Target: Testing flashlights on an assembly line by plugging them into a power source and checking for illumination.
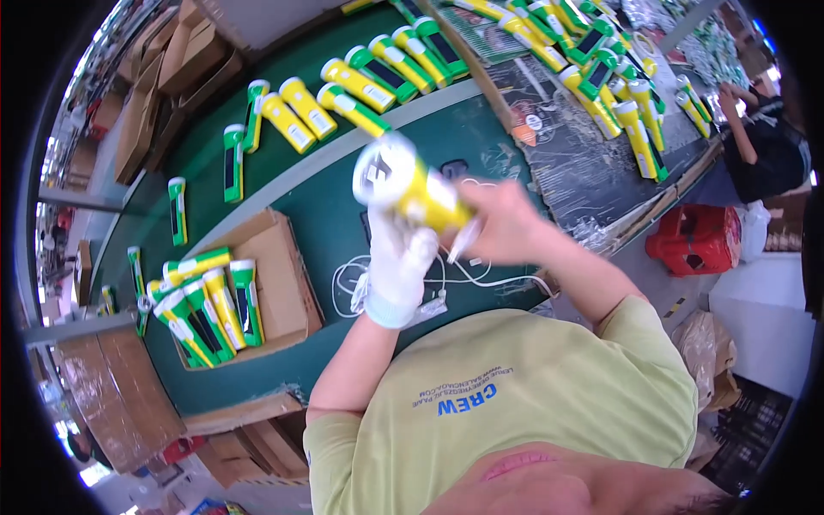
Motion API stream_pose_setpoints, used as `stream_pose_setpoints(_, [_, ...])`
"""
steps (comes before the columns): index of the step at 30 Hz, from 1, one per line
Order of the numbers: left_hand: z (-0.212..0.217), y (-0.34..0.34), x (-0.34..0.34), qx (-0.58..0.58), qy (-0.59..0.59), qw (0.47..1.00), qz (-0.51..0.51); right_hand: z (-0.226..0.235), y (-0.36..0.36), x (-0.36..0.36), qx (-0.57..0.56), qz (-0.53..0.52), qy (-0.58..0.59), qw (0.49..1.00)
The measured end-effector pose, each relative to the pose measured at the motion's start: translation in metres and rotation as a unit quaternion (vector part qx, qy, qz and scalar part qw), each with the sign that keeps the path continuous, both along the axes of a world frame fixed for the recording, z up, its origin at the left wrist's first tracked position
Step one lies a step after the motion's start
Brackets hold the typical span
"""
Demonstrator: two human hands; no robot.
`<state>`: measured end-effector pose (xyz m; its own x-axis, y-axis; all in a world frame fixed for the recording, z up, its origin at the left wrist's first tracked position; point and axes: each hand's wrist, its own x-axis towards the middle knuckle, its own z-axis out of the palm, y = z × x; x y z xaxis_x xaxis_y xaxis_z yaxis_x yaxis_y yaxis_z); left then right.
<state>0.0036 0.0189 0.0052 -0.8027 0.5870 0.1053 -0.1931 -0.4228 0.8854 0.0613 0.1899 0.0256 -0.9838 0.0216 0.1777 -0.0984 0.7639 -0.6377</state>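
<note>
In front of my chest, a yellow flashlight (436, 204) with a wide white lens end is tilted, its lens toward the upper left. My left hand (398, 262), in a white glove, is closed around it from below, near the lens end. My bare right hand (511, 225) is at the tail end and blurred by motion. Its fingers are bent around a small white piece (464, 240) that looks like the end of a white cable. The fingertips are partly hidden behind the flashlight. Below, white cables (481, 280) lie in loops on the green tabletop (335, 206).
An open cardboard box (296, 283) with several yellow and green flashlights stands on the left. A row of flashlights (369, 79) rests on the green belt (292, 172) beyond. A pile of them (601, 69) covers the dark board at the right. Another person (760, 129) and a red stool (695, 240) are farther right.
</note>
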Motion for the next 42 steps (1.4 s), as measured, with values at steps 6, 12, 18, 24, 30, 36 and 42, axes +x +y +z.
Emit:
stream_pose_setpoints(6, [0.021, -0.023, -0.043, -0.138, 0.037, 0.989, 0.032, 0.018, 0.112, -0.019, 0.012, -0.196, -0.086, 0.977])
stream_pose_setpoints(12, [0.0, -0.053, -0.138, -0.18, -0.077, 0.977, 0.083, 0.015, 0.29, -0.051, 0.117, -0.444, -0.015, 0.888])
stream_pose_setpoints(18, [-0.036, -0.099, -0.26, -0.403, 0.034, 0.897, 0.18, 0.013, 0.328, -0.086, 0.208, -0.49, -0.103, 0.841])
stream_pose_setpoints(24, [-0.078, -0.138, -0.349, -0.82, 0.104, 0.553, 0.105, -0.028, 0.261, -0.032, 0.104, -0.395, 0.05, 0.912])
stream_pose_setpoints(30, [-0.062, -0.125, -0.329, -0.657, -0.069, 0.729, 0.179, -0.044, 0.176, 0.009, -0.079, -0.343, 0.1, 0.931])
stream_pose_setpoints(36, [-0.006, -0.076, -0.215, -0.419, 0.083, 0.883, 0.195, -0.024, 0.088, 0.003, 0.017, -0.143, 0.164, 0.976])
stream_pose_setpoints(42, [0.049, -0.069, -0.097, -0.348, 0.154, 0.906, -0.183, -0.011, 0.031, -0.029, -0.336, -0.008, 0.099, 0.937])
